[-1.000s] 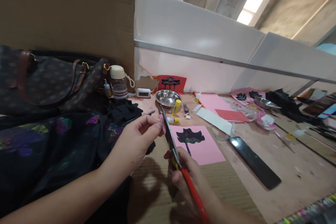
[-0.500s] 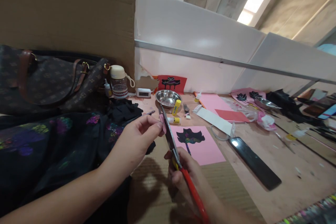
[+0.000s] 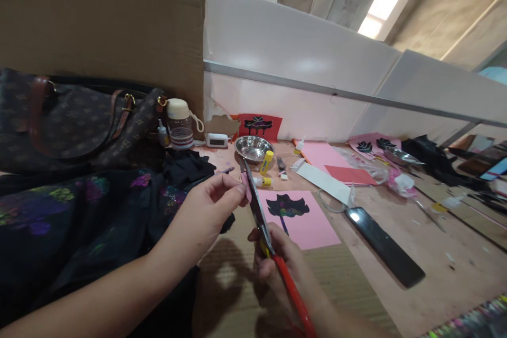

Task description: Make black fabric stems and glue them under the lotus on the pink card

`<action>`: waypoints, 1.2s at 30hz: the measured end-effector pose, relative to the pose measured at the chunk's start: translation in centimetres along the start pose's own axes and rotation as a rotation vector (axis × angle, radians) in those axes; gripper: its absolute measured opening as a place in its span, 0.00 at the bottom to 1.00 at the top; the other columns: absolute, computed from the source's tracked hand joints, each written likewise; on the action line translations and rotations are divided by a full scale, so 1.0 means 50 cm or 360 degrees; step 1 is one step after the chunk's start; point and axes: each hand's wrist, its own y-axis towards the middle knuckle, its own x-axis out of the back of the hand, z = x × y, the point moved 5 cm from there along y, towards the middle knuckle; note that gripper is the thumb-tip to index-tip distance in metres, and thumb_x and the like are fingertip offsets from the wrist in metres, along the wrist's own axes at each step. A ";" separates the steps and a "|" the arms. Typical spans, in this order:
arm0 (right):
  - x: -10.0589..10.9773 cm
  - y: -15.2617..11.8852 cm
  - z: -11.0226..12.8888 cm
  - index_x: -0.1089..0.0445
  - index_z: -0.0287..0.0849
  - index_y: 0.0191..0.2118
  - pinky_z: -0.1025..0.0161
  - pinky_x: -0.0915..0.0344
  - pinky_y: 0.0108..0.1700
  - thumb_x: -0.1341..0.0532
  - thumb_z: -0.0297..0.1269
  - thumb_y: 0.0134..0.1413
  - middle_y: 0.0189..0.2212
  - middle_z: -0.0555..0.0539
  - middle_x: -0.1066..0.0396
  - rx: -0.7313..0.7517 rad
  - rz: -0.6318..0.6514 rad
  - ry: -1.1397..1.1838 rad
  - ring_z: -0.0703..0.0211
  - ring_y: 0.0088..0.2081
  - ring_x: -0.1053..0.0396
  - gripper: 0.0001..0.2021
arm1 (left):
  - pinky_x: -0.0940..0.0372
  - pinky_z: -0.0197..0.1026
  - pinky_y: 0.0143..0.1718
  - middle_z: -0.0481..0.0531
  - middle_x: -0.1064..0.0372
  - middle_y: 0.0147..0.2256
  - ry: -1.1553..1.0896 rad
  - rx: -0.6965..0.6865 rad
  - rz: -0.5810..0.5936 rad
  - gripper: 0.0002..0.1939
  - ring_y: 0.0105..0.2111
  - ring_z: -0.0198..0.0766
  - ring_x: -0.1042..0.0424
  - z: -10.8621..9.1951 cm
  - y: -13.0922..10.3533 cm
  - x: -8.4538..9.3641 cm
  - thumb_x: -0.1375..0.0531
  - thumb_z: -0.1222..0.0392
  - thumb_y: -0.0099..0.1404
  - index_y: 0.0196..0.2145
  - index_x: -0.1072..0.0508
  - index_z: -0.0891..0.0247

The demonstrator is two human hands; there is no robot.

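Thumb and fingertips of my left hand [image 3: 214,203] pinch a pink paper scrap [image 3: 245,185], which I hold up at the blades of the scissors [image 3: 259,216]. My right hand [image 3: 283,253] is wrapped around their red handle. Right of the blades, I view a pink sheet [image 3: 322,232] bearing a black shape [image 3: 291,206]. Farther out stand an upright glue stick [image 3: 266,162] and, just beyond, a metal bowl [image 3: 253,148]; a dark phone [image 3: 384,245] lies at right.

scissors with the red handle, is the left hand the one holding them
No, the right hand grips the scissors, while the left hand pinches a small pink piece.
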 end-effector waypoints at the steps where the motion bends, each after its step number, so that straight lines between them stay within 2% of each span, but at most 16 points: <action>1: 0.000 -0.002 0.002 0.31 0.47 0.46 0.65 0.40 0.27 0.37 0.69 0.54 0.31 0.50 0.34 0.0001 0.0000 -0.0006 0.62 0.27 0.39 0.29 | 0.35 0.39 0.38 0.44 0.27 0.26 -0.0002 0.0000 0.0001 0.09 0.31 0.38 0.29 0.000 -0.001 0.000 0.37 0.56 0.62 0.24 0.26 0.56; 8: -0.003 0.001 0.007 0.34 0.46 0.46 0.65 0.43 0.29 0.40 0.67 0.59 0.28 0.52 0.35 0.0105 0.0078 -0.0042 0.64 0.26 0.41 0.28 | 0.36 0.38 0.36 0.44 0.28 0.26 -0.0026 0.0003 0.0000 0.09 0.30 0.37 0.30 -0.001 0.001 0.000 0.37 0.56 0.61 0.24 0.26 0.57; 14: -0.002 -0.003 0.002 0.34 0.44 0.48 0.66 0.48 0.26 0.41 0.69 0.59 0.25 0.54 0.38 0.0110 0.0083 -0.0067 0.65 0.24 0.45 0.30 | 0.36 0.38 0.35 0.44 0.29 0.25 -0.0036 -0.0028 0.0002 0.08 0.29 0.37 0.31 -0.009 0.000 -0.003 0.37 0.56 0.60 0.23 0.26 0.56; 24: -0.002 -0.004 0.000 0.33 0.44 0.48 0.68 0.48 0.24 0.40 0.70 0.57 0.25 0.54 0.37 0.0109 0.0086 -0.0049 0.65 0.24 0.47 0.31 | 0.36 0.39 0.35 0.44 0.29 0.25 -0.0034 0.0017 0.0001 0.08 0.28 0.38 0.31 -0.008 0.001 -0.003 0.37 0.55 0.58 0.23 0.27 0.57; 28: 0.001 -0.006 0.004 0.31 0.44 0.47 0.67 0.43 0.27 0.40 0.68 0.58 0.26 0.52 0.35 0.0075 0.0018 -0.0077 0.64 0.25 0.42 0.30 | 0.36 0.40 0.35 0.44 0.29 0.24 -0.0031 0.0034 -0.0002 0.08 0.28 0.38 0.32 -0.006 0.002 -0.005 0.36 0.55 0.58 0.23 0.27 0.57; 32: 0.019 -0.002 0.031 0.30 0.45 0.48 0.62 0.33 0.35 0.37 0.65 0.58 0.34 0.47 0.29 0.0024 -0.0071 -0.0170 0.59 0.32 0.34 0.27 | 0.36 0.39 0.36 0.44 0.28 0.25 -0.0015 0.0034 -0.0007 0.09 0.29 0.38 0.31 -0.004 0.002 -0.002 0.36 0.55 0.59 0.23 0.26 0.57; 34: 0.033 0.006 0.047 0.30 0.45 0.51 0.61 0.31 0.37 0.37 0.60 0.60 0.37 0.46 0.28 -0.0047 -0.0089 -0.0261 0.57 0.34 0.32 0.25 | 0.36 0.39 0.37 0.44 0.28 0.25 -0.0040 0.0023 -0.0029 0.09 0.30 0.38 0.30 -0.010 0.002 0.006 0.36 0.55 0.60 0.23 0.26 0.57; 36: 0.044 0.016 0.060 0.29 0.46 0.51 0.60 0.30 0.39 0.36 0.53 0.62 0.37 0.47 0.26 -0.0128 -0.0010 -0.0388 0.56 0.35 0.30 0.20 | 0.36 0.38 0.38 0.44 0.28 0.26 -0.0091 -0.0014 -0.0065 0.09 0.31 0.37 0.30 -0.023 0.004 0.017 0.35 0.56 0.60 0.24 0.25 0.57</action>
